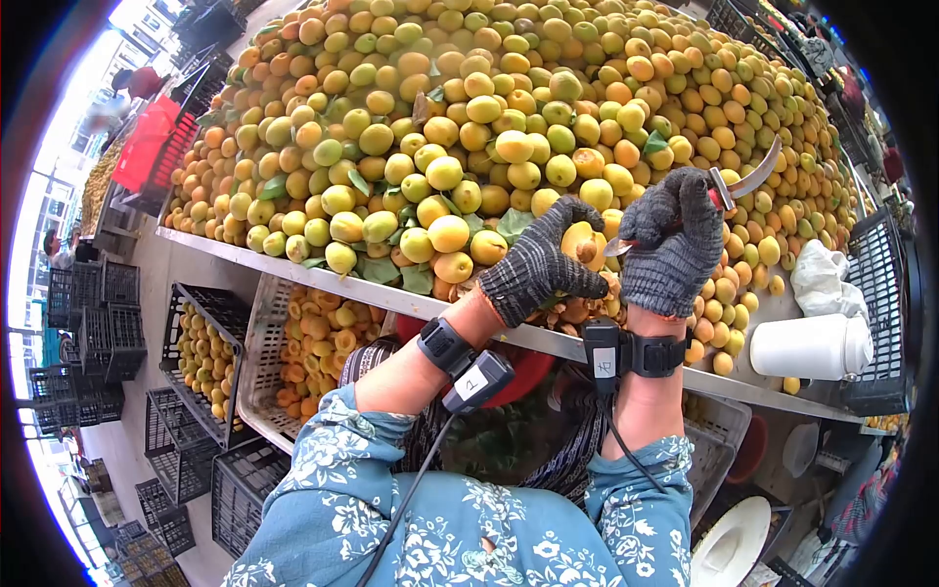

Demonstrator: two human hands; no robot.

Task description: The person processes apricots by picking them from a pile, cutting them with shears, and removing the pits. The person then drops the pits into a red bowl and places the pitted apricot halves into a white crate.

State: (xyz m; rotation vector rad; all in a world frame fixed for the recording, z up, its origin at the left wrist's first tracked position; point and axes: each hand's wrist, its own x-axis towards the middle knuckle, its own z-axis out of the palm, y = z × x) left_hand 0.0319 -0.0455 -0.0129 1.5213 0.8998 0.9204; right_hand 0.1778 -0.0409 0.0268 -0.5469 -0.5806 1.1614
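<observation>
The yellow-orange round fruit with a brownish spot [584, 245] sits in your left hand in a dark grey knitted glove [543, 262], above the front edge of the bench, its thumb and fingers curved around it. Your right hand in a matching glove [670, 245] has its fingers wrapped tightly around the red-handled tool with a curved metal blade [753, 180]. A small metal tip [616, 248] shows beside the fruit; you cannot tell here whether it touches. If wet skin lets the fruit turn, that tip could skid into your left thumb, and knit may not stop it. The curved blade points outward, so a careless wrist swing could nick the heaped yellow and green fruit [514, 147]. Knocking the pile's front could roll pieces over the silver metal bench edge [391, 297]. The black cable at your left wrist [419, 489] could snag and jerk your grip.
</observation>
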